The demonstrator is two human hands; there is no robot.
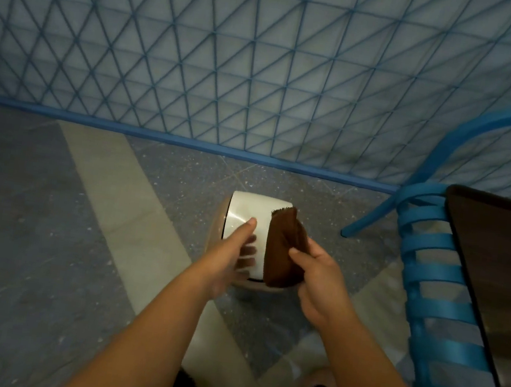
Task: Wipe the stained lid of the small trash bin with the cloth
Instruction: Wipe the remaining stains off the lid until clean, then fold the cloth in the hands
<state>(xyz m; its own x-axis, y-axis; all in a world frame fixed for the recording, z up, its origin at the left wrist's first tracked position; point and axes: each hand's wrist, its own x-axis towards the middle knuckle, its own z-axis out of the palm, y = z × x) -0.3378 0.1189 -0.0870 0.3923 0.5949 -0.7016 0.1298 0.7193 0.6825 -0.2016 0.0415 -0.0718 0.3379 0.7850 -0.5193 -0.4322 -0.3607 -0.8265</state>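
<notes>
Now your right hand (317,279) pinches the brown cloth (283,252), soft and floppy, so bunch it up to rub. Your left hand (233,255) lies flat, fingers straight, on the white lid (252,209) just left of the cloth. The small bin (218,221) looks light and slippery. Press down so it stays put. Farther off is the blue fence (264,64).

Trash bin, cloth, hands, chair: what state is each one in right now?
Trash bin: upright on the floor, lid on.
Lid: white, glossy, closed; no stain visible from here.
Cloth: brown, folded, over the lid's right part.
Left hand: open, fingers straight at the lid.
Right hand: gripping the cloth.
Chair: blue, standing, unoccupied.
</notes>
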